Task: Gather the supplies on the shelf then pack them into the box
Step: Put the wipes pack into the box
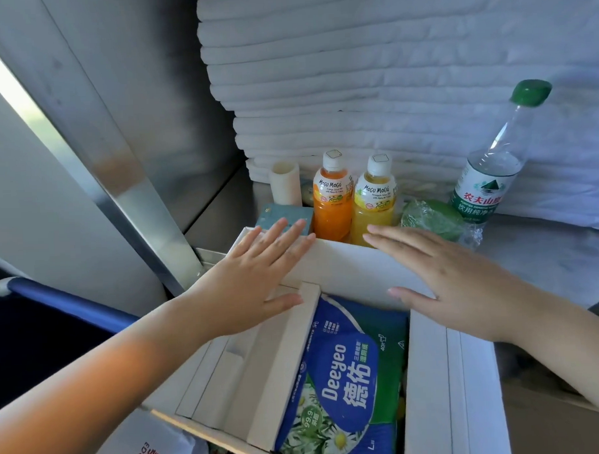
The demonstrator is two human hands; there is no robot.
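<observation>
An open white box (343,262) sits below me against the steel shelf, with a blue and green tissue pack (344,378) inside. My left hand (252,279) lies flat, fingers straight, on the box's far left flap. My right hand (446,276) lies flat on the far flap at the right. Just behind the box on the shelf stand an orange juice bottle (332,198), a yellow juice bottle (375,200), a blue-green block (284,219), a cream cylinder (286,186), a green wrapped bundle (430,219) and a clear water bottle (493,172) with a green cap.
A tall stack of folded white towels (370,71) fills the back of the shelf. A steel upright (120,185) slants at the left. A blue bar (66,303) runs at the lower left, with a white plastic bag (146,449) below it.
</observation>
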